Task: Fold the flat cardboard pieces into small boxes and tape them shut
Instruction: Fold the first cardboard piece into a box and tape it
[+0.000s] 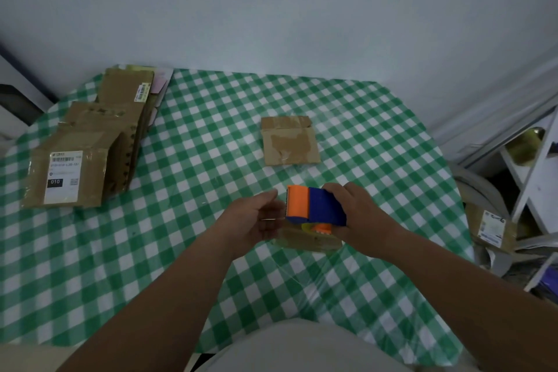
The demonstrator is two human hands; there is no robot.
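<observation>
Where the green-and-white checked tablecloth [151, 251] covers the table, the whole working surface is seen from above, bounded at the far side by a pale wall [271, 9]. At the far left of the cloth a stack of flat cardboard pieces [99, 142] is laid, the nearest piece bearing a white shipping label [62, 176]. Near the middle of the cloth, well apart from the stack, a single flattened cardboard piece [289, 142] with patches of old tape is seen lying flat. To the right, off the table, a white shelf unit [534, 172] and a labelled cardboard parcel [490, 228] are visible. Close to the near centre, a small cardboard box [305, 240] rests on the cloth, largely hidden beneath the hands. Directly above it an orange-and-blue tape dispenser [314, 205] is gripped by the right hand [359, 214], whose fingers are curled round its blue body. The left hand [256, 220] is held just beside the dispenser's orange end, fingers relaxed and slightly bent, nothing being grasped; whether it touches the box cannot be told.
</observation>
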